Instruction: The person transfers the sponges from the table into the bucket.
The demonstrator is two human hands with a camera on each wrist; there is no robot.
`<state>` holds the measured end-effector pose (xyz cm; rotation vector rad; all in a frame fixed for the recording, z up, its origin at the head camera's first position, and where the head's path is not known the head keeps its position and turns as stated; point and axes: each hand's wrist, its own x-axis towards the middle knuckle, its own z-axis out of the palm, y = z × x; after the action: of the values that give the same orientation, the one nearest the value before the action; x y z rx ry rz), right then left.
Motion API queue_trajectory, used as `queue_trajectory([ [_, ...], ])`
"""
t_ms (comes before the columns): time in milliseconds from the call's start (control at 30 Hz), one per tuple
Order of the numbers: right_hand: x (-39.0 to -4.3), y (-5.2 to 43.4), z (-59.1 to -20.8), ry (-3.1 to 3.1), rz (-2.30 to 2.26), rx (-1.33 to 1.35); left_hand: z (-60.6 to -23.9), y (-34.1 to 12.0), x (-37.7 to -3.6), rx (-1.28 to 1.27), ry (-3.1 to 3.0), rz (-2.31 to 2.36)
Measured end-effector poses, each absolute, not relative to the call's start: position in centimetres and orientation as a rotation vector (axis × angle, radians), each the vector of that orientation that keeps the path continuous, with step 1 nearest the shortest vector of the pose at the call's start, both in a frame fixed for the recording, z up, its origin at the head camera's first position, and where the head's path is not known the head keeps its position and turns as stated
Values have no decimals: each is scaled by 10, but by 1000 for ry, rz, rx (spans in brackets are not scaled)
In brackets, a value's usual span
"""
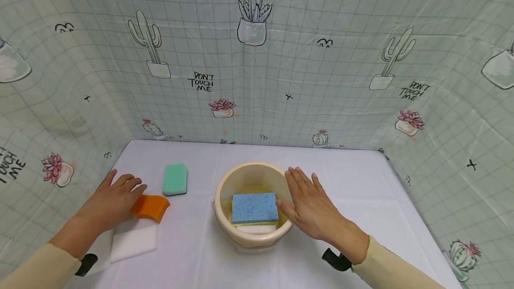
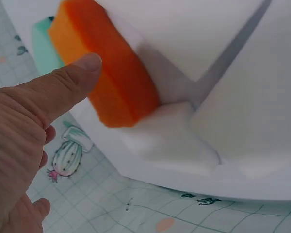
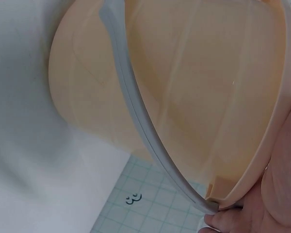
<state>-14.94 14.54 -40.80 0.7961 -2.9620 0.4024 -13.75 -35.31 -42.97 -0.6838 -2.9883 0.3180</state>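
Note:
My left hand [image 1: 116,202] is beside an orange sponge [image 1: 151,207] at the table's left. In the left wrist view the thumb's tip overlaps the orange sponge [image 2: 111,68]; whether it presses on it I cannot tell. The other fingers are loosely bent. Flat fingers of my right hand [image 1: 313,206] lie at the right rim of a cream bucket [image 1: 225,217], with the thumb reaching over its opening. Inside, a blue sponge [image 1: 254,208] lies over a yellow layer and a white piece [image 1: 257,229]. In the right wrist view the hand [image 3: 281,189] touches the bucket's rim.
A mint-green sponge [image 1: 175,179] lies behind the orange one. White sponges [image 1: 134,241] lie near the left forearm. The bucket's grey handle [image 3: 140,116] hangs down its side. Patterned cloth walls [image 1: 257,70] enclose the white table [image 1: 345,177] at the back and sides.

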Motion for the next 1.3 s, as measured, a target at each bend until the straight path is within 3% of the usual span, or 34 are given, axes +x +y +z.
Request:
queue_trajectory([
  [667,-149,146,-408,-2969,420,789,-446,-354,-148,-623,-3075,475],
  [1300,-149,147,-409,-2963,431,796,-415,-357,-158,-493,-2699,270],
])
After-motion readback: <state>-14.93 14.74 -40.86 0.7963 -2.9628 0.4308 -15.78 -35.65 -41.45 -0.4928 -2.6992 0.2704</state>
